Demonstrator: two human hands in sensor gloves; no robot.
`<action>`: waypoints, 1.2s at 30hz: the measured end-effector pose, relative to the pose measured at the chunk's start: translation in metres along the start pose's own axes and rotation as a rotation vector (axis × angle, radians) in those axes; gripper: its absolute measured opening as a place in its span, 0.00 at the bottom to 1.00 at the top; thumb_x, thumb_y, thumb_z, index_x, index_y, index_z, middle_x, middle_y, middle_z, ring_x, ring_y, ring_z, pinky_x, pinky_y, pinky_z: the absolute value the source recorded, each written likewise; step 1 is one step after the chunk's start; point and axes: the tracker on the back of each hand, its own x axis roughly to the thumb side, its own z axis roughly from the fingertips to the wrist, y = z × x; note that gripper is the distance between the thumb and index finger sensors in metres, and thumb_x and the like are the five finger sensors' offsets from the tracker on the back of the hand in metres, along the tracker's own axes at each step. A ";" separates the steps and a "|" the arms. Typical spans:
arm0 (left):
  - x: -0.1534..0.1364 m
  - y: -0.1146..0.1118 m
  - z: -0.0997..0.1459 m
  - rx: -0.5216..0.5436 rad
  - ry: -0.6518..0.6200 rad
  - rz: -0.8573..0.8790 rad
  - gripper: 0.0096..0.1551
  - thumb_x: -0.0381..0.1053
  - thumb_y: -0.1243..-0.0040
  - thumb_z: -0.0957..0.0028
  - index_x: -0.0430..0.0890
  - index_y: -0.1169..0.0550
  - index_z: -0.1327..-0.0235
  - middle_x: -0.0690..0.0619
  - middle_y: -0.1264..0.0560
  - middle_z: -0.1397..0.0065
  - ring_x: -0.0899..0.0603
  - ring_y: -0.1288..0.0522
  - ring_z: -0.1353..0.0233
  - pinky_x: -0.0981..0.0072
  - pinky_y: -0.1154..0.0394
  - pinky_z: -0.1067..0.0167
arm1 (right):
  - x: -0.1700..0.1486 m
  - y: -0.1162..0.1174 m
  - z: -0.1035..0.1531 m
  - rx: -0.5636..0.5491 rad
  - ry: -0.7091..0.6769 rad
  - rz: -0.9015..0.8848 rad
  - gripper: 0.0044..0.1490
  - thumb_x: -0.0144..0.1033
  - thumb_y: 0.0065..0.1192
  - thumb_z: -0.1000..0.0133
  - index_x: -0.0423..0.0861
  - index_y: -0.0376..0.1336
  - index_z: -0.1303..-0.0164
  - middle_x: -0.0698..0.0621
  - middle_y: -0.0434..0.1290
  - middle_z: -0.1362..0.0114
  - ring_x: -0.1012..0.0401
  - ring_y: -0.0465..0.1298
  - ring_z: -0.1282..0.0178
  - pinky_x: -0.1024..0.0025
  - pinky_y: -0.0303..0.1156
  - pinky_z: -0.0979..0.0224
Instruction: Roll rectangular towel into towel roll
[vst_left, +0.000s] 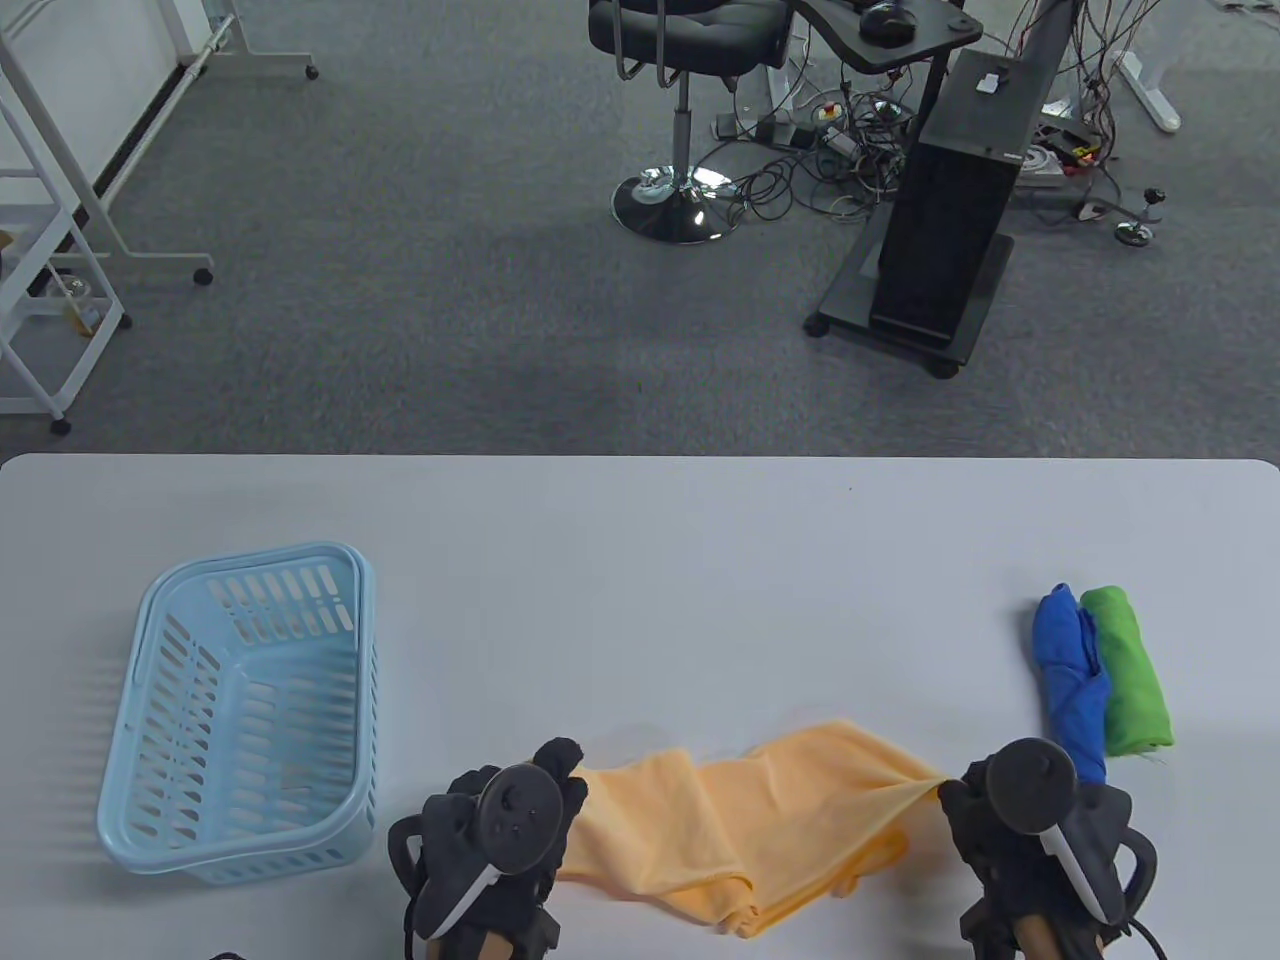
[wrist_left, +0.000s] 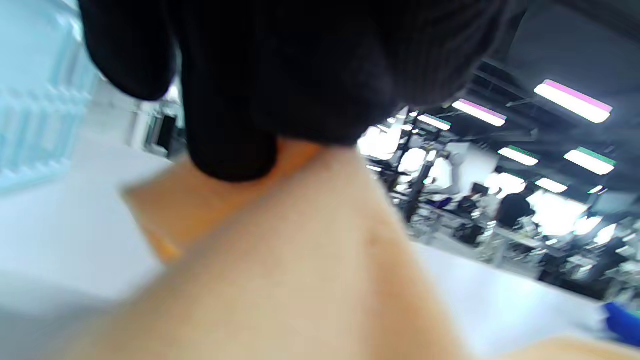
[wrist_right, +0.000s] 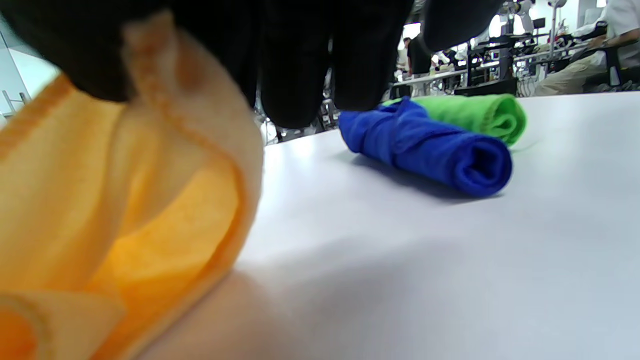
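1. The orange towel (vst_left: 760, 825) lies rumpled and partly folded near the front edge of the white table (vst_left: 640, 560). It stretches sideways, from one hand to the other.
2. The left hand (vst_left: 500, 840) grips the towel's left end. Its fingers (wrist_left: 230, 150) are closed on the cloth.
3. The right hand (vst_left: 1030, 840) pinches the towel's right end, and the hem sits under its fingers (wrist_right: 295, 75).
4. Each hand has one end, so neither is nearer.
5. I think the towel must be laid flat first. Then it can be rolled along its long way.
6. A blue towel roll (vst_left: 1072, 675) and a green towel roll (vst_left: 1130, 670) lie just past the right hand. A light blue basket (vst_left: 240, 720) sits on the left.
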 end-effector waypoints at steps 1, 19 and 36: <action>-0.001 -0.007 -0.006 -0.133 0.002 0.054 0.27 0.56 0.36 0.57 0.53 0.17 0.43 0.53 0.10 0.76 0.43 0.11 0.46 0.37 0.26 0.40 | 0.000 0.001 0.000 0.005 -0.002 -0.005 0.29 0.53 0.64 0.62 0.45 0.77 0.62 0.46 0.70 0.33 0.47 0.69 0.28 0.36 0.56 0.26; 0.004 0.002 -0.022 -0.120 0.128 -0.409 0.34 0.60 0.33 0.61 0.63 0.23 0.35 0.42 0.32 0.21 0.35 0.23 0.29 0.34 0.28 0.38 | 0.005 0.005 0.001 0.041 -0.024 0.021 0.29 0.53 0.64 0.62 0.45 0.76 0.62 0.46 0.70 0.32 0.47 0.69 0.28 0.36 0.56 0.26; 0.040 -0.004 -0.062 -0.031 0.162 -0.700 0.22 0.54 0.30 0.62 0.56 0.12 0.53 0.51 0.12 0.58 0.44 0.15 0.42 0.38 0.29 0.35 | 0.002 0.003 0.000 0.038 -0.021 -0.011 0.29 0.50 0.65 0.62 0.45 0.75 0.58 0.46 0.69 0.32 0.47 0.68 0.28 0.36 0.56 0.26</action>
